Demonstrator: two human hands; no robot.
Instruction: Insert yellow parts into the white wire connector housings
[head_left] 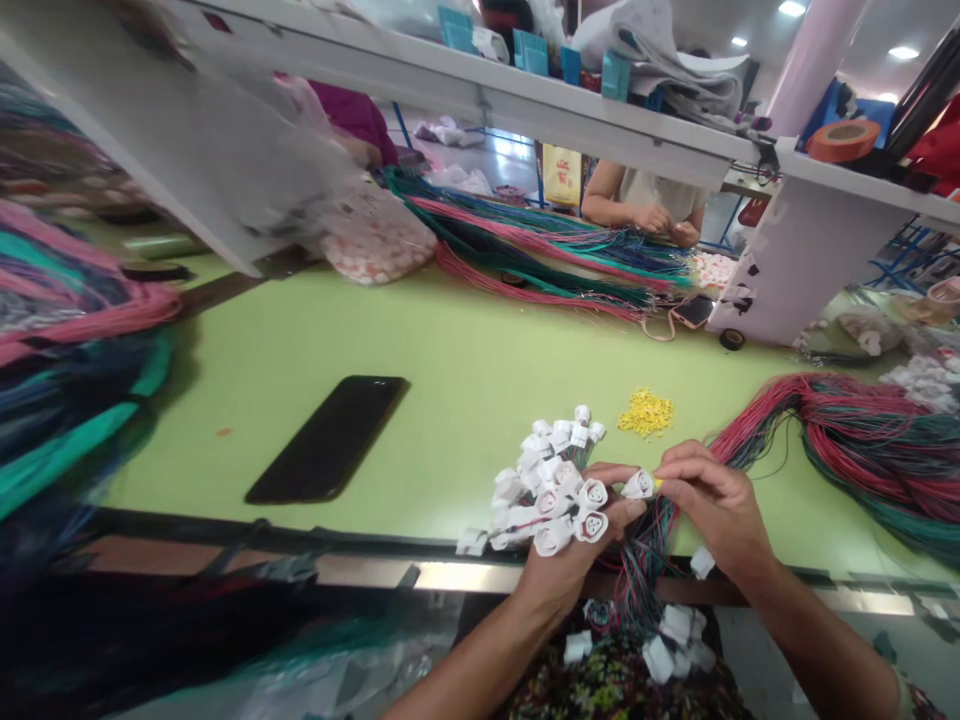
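My left hand (581,545) is closed around a bunch of white plastic connectors (551,490) fitted on red, green and blue wires (645,570). My right hand (709,495) pinches one white connector (639,486) at the bunch's right side, with a small yellow piece at its fingertips. A little heap of yellow seals (646,412) lies on the green table (450,380) just beyond my hands. More connectors (675,640) hang below the table edge over my lap.
A black phone (330,437) lies flat on the table to the left. Bundles of coloured wires lie at the right (862,440), far centre (555,250) and left (67,330). A white shelf (525,95) spans overhead. Another person's hands (667,222) work across the table.
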